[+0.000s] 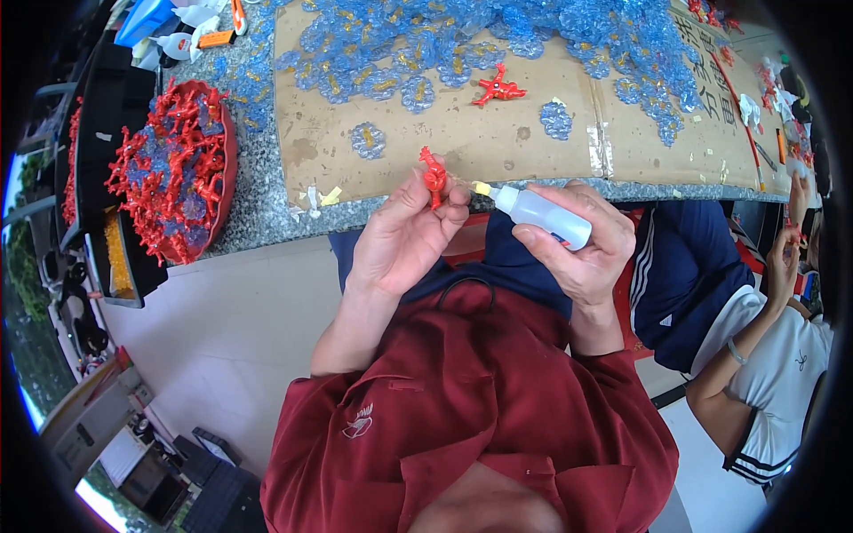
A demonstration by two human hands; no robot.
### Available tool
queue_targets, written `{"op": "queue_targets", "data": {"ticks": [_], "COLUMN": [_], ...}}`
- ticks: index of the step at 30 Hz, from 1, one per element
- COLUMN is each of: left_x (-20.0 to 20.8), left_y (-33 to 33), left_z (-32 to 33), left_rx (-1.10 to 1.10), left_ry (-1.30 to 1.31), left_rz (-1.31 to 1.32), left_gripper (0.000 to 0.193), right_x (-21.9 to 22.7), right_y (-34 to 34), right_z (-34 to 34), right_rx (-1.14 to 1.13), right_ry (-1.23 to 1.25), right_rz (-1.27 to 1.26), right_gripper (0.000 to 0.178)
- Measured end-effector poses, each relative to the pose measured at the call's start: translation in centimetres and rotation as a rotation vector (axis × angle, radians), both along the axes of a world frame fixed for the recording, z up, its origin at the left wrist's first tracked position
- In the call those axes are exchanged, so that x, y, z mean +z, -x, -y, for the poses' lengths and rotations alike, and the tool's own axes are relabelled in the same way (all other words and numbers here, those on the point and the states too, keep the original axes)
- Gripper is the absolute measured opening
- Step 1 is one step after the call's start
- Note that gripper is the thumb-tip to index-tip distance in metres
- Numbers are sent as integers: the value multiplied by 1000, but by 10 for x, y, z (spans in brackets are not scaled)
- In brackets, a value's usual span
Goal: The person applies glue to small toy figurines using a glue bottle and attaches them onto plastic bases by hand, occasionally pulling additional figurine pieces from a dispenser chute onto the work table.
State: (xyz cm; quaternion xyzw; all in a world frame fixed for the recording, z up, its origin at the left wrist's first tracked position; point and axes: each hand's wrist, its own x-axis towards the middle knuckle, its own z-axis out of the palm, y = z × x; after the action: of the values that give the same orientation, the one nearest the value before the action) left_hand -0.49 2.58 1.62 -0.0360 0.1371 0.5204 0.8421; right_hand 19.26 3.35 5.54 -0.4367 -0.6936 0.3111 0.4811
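At the near edge of the table (256,191), left hand (400,229) held a red figurine (434,175) in a narrow grip; right hand (597,238) was wrapped around a squeeze bottle (542,216). Some bare cardboard (524,164) lay just beyond, piled blue discs (498,27) far, red tray (230,169) left.

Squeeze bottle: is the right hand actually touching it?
Touching. The head view shows the right hand gripping the squeeze bottle, thumb against its lower side and fingers around its upper side.

Speckled grey counter (256,178) across the top, pale floor (235,320) below left. Green foliage (35,275), bright daylight far left; dark boxy items (218,493) lower left, unclear.
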Motion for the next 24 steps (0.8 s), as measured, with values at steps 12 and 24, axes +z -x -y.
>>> {"op": "queue_targets", "data": {"ticks": [12,24], "left_x": [-4,0], "left_y": [-2,-1], "left_z": [0,0], "left_rx": [-10,-17], "left_ry": [-39,-49], "left_rz": [-27,-57], "left_gripper": [25,26], "right_x": [7,8], "right_y": [-4,-7], "right_z": [1,0], "right_rx": [-3,23], "right_ry": [7,40], "right_rz": [34,27], "right_gripper": [35,34]}}
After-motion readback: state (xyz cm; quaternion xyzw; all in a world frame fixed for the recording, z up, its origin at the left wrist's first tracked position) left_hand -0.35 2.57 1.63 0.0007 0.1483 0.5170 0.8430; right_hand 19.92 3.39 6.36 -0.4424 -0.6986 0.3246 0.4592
